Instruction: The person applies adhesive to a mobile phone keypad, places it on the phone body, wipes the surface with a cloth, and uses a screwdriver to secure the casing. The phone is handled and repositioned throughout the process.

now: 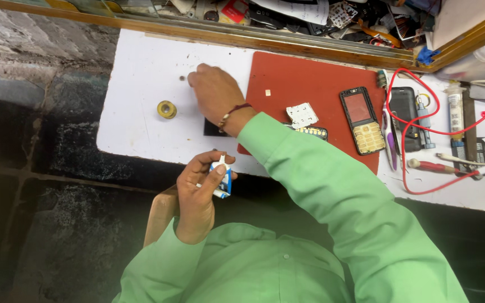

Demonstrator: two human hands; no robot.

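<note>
1. One view only, head cam: left hand sits close to the body, below the table edge, fingers wrapped round a small white-and-blue tube; its long axis runs tilted upright, nozzle end up toward the table
2. Right hand reaches fwd across the white table, fingers curled narrow w/ tips down by a tiny dark speck; can't tell if they pinch anything
3. Speck lies just left of the right fingertips, well apart from the tube, so right hand is much nearer
4. Yellow ring spool sits left of that hand, apart
5. Red mat to the right carries an opened phone w/ a pale keypad; white keypad sheet lies beside it
</note>
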